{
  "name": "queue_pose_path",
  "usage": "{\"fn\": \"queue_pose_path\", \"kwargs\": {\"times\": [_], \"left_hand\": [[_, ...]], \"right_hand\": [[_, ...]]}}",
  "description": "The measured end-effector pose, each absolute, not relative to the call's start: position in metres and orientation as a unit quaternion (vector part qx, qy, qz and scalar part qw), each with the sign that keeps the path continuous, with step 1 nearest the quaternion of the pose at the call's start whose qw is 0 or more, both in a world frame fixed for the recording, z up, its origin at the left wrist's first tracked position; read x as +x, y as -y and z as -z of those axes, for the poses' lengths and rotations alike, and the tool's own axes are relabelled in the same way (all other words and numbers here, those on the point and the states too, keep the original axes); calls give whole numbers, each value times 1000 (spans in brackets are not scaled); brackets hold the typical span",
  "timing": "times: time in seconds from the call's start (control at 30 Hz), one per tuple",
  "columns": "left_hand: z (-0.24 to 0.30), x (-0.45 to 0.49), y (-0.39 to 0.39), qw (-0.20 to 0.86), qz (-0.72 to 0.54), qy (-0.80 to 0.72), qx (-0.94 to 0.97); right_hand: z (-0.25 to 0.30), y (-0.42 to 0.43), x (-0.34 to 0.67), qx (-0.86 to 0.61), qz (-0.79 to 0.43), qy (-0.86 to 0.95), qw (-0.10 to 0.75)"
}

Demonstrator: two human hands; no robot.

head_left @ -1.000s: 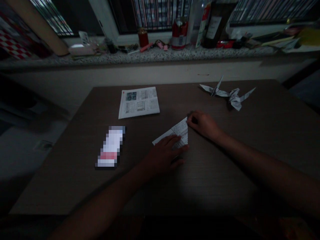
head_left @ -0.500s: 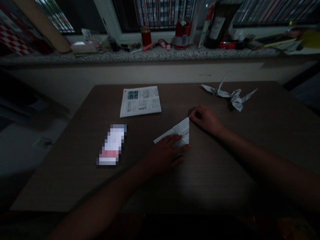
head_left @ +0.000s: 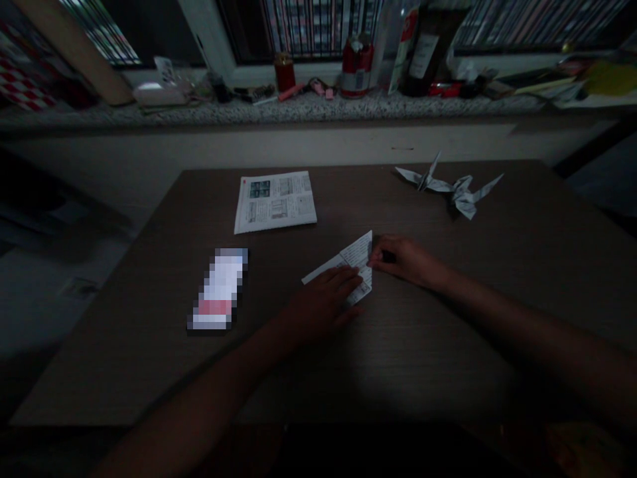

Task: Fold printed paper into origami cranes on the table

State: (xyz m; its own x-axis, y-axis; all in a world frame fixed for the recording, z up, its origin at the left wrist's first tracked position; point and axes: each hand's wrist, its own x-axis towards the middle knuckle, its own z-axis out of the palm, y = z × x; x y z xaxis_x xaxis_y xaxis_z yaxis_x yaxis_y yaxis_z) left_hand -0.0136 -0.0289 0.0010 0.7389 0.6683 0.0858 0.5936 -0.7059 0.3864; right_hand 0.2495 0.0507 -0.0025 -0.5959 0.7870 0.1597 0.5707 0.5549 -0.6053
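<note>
A sheet of printed newspaper folded to a pointed, kite-like shape point(head_left: 355, 251) lies on the table in front of me. My left hand point(head_left: 326, 299) rests flat across its lower left part, fingers stretched out, hiding some of the print. At the paper's right edge, about midway along it, my right hand point(head_left: 403, 259) has thumb and forefinger pinched together against the paper. Beyond the right hand stand two folded paper cranes point(head_left: 423, 180), the second crane point(head_left: 465, 198) close beside the first.
A flat folded newspaper point(head_left: 276, 202) lies toward the back left of the brown table point(head_left: 279, 392). Nearer on the left is a phone point(head_left: 219, 289) with a blurred, lit screen. Behind the table, a stone windowsill point(head_left: 199, 113) carries a red can point(head_left: 356, 66), bottles and small clutter.
My right hand has slid from the paper's top corner down its right edge. The left hand stays on the paper, its fingers slightly shifted. The whole view has moved a little.
</note>
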Motion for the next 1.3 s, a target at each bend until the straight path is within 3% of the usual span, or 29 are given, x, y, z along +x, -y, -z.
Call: {"fn": "queue_pose_path", "kwargs": {"times": [0.5,0.83,1.3], "left_hand": [[0,-16,29,164,-127,-336,919],[0,-17,26,163,-112,-335,921],[-6,-23,24,140,-126,-338,922]], "right_hand": [[3,-7,248,-328,-268,885,193],[3,-5,251,-325,-257,881,230],[10,-12,272,-356,-119,883,281]]}}
